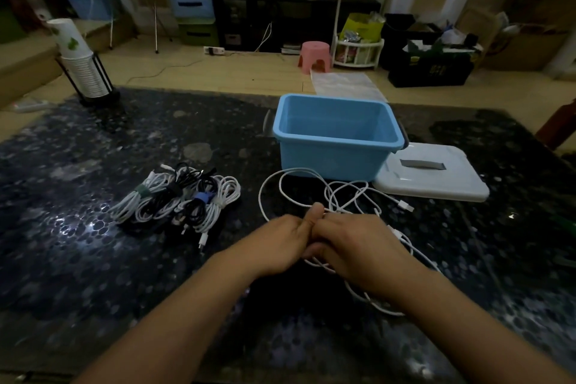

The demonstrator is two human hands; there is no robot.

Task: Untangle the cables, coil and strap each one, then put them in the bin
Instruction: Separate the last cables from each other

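Nearest, two hands, left hand (282, 245) and right hand (358, 246), meet with fingers curled around one loose white cable (314, 185) on the dark table (93, 259), roughly five strapped coils (177, 196) left, one empty blue bin (338, 134) beyond.

bin (338, 137) ctr-back | lid (433, 174) right | coiled cables (177, 196) left | loose cable (311, 190) front

dim indoor light | glare patch on glossy surface (78, 221) at left | wide-angle bowing, soft corners
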